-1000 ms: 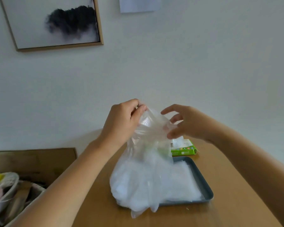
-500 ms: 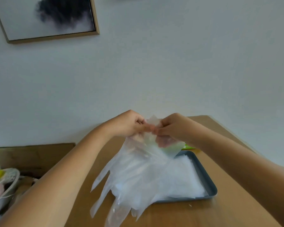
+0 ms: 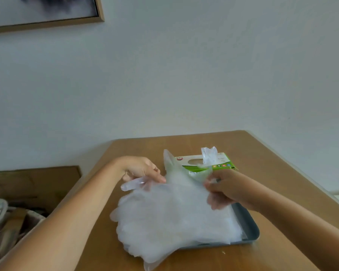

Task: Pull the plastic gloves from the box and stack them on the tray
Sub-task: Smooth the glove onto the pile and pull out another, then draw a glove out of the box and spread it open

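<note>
Left hand [image 3: 140, 169] and right hand [image 3: 222, 185] pinch glove [image 3: 182, 181].

Gloves [image 3: 170, 218] piled on tray [image 3: 250, 229] — box [image 3: 207, 163] behind, on table [image 3: 262, 257].

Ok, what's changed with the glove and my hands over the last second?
The left hand and right hand lowered the glove from the air onto the pile and moved apart, spreading it. The right hand took hold of it on the way down. The tray and box stayed put.
</note>
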`<state>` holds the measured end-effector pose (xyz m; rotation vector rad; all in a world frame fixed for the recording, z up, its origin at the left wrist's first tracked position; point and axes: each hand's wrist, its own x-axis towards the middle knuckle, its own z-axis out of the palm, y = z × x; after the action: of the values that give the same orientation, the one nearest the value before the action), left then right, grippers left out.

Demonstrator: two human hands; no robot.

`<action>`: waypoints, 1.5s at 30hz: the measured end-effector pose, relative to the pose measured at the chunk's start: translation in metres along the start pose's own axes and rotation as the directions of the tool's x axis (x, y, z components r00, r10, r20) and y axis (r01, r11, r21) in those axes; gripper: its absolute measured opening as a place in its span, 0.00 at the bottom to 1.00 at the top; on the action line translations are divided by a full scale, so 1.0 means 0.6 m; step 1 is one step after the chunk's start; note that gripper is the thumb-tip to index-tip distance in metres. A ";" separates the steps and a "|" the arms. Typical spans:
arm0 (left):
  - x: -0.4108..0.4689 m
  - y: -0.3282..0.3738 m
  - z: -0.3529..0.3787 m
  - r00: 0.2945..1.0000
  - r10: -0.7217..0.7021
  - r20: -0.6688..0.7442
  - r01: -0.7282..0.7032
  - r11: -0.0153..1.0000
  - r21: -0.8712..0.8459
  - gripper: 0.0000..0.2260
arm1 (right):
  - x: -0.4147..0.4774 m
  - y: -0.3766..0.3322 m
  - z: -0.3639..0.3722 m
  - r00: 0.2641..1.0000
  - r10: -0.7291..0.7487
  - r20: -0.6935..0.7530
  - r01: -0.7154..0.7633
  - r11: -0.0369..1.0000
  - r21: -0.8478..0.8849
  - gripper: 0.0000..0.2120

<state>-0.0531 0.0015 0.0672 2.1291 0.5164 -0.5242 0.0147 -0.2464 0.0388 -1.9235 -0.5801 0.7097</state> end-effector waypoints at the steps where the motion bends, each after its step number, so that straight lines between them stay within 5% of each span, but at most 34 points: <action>1: 0.005 0.002 0.003 0.999 -0.038 -0.038 0.040 0.998 0.048 0.17 | 0.001 0.008 0.001 1.000 0.002 -0.010 -0.003 0.999 -0.032 0.03; 5: 0.000 0.011 0.017 0.945 -0.098 -0.311 0.207 0.917 0.341 0.16 | 0.010 0.041 0.000 0.999 0.037 -0.036 -0.041 0.989 -0.142 0.07; 8: -0.033 0.024 0.042 0.796 0.172 -0.581 0.271 0.756 0.596 0.16 | 0.016 0.055 -0.003 0.998 0.047 -0.044 -0.054 0.984 -0.169 0.06; 10: -0.053 0.037 0.071 0.643 0.439 -0.628 0.122 0.750 0.650 0.10 | 0.016 0.057 -0.004 0.998 0.047 -0.034 -0.051 0.989 -0.138 0.05; 12: -0.053 0.040 0.102 0.575 0.577 -0.580 -0.098 0.752 0.652 0.06 | 0.013 0.055 -0.004 0.998 0.047 -0.029 -0.050 0.993 -0.108 0.05; 17: -0.024 -0.001 0.173 0.797 0.530 -0.290 -0.201 0.685 0.700 0.13 | 0.007 0.057 -0.002 0.995 0.023 -0.100 -0.052 0.951 -0.303 0.08; 20: -0.015 -0.032 0.195 0.877 0.461 -0.132 -0.235 0.652 0.721 0.24 | -0.004 0.065 -0.008 0.921 -0.306 -0.241 0.043 0.694 -0.719 0.19; 23: 0.007 -0.057 0.202 0.900 0.424 -0.104 -0.223 0.651 0.725 0.30 | -0.011 0.065 0.001 0.782 -0.622 0.047 0.403 0.447 -0.799 0.19; 25: 0.012 -0.065 0.206 0.891 0.438 -0.123 -0.229 0.665 0.711 0.32 | -0.008 0.070 0.018 0.765 -0.562 0.314 0.562 0.344 -0.752 0.22; 30: 0.004 -0.076 0.200 0.930 0.341 -0.139 -0.151 0.697 0.701 0.40 | 0.002 0.094 0.000 0.906 -0.148 0.397 0.423 0.354 -0.834 0.37; 34: -0.016 -0.074 0.148 0.973 0.224 -0.045 -0.118 0.661 0.741 0.50 | 0.009 0.084 -0.048 0.937 0.012 0.350 0.318 0.385 -0.866 0.47; 38: -0.023 -0.059 0.101 0.993 0.115 -0.001 -0.076 0.662 0.746 0.50 | 0.021 0.061 -0.067 0.925 0.124 0.358 0.280 0.413 -0.867 0.49; 40: -0.022 -0.042 0.078 0.997 0.074 0.007 -0.056 0.688 0.723 0.41 | 0.030 0.043 -0.072 0.942 0.056 0.332 0.271 0.461 -0.845 0.41; 43: -0.021 -0.001 0.043 0.974 0.201 -0.103 -0.087 0.754 0.651 0.28 | 0.067 0.016 -0.086 0.949 -0.290 0.121 0.271 0.561 -0.782 0.26; 45: -0.009 0.024 0.027 0.924 0.294 -0.245 -0.096 0.798 0.596 0.26 | 0.101 0.008 -0.097 0.891 -0.452 0.042 0.322 0.563 -0.761 0.27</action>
<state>-0.0531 -0.0208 0.0705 2.8491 0.3246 -0.2120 0.0984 -0.2448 0.0418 -2.4423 -1.3126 -0.0297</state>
